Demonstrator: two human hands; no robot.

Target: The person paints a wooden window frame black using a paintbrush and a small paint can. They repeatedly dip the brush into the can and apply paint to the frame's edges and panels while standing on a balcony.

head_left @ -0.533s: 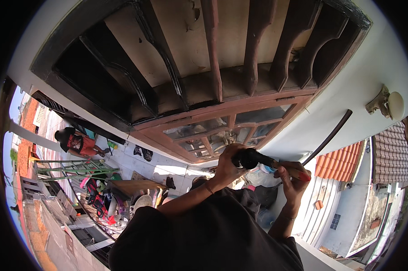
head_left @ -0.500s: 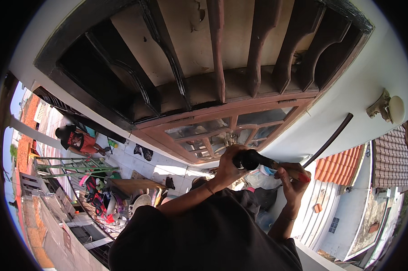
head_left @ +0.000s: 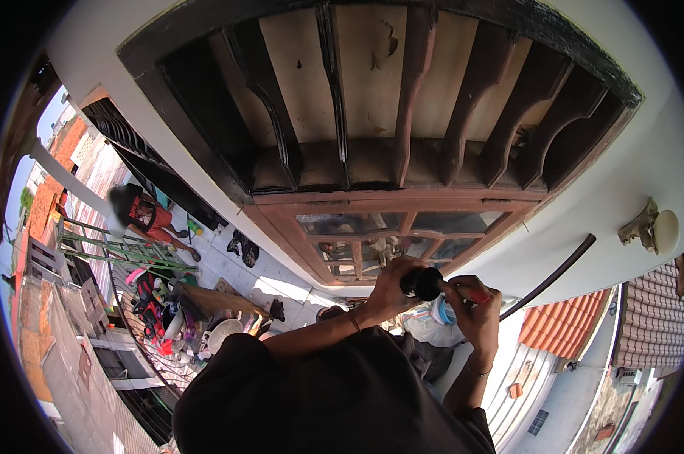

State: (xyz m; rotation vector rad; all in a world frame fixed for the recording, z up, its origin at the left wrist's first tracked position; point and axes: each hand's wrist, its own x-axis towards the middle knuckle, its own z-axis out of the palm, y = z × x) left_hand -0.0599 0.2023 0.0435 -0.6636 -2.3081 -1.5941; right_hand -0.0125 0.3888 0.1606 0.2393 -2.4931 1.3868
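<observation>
My left hand [head_left: 393, 290] is closed around a small black container [head_left: 428, 283], held up in front of my chest. In my right hand [head_left: 474, 314] is a brush, likely a paintbrush, with a red handle end [head_left: 480, 293]. Its head is at the container's mouth; whether it is inside is hidden. Above both hands stands a wooden window frame [head_left: 365, 198] with upright vent slats. Slats on the left, such as one slat [head_left: 270, 106], are glossy black, while another slat [head_left: 416, 91] near the middle is reddish brown.
A dark pipe [head_left: 558, 274] juts by the white wall [head_left: 576, 204], near a lamp fitting [head_left: 648, 227]. Down on the left are a green ladder [head_left: 122, 250], a wooden board [head_left: 213, 301] and piled household things. Another person [head_left: 149, 216] sits beyond.
My right hand has shifted slightly left and down, bringing the brush nearer the container and more upright. The view has turned, so the window frame sits lower and further right.
</observation>
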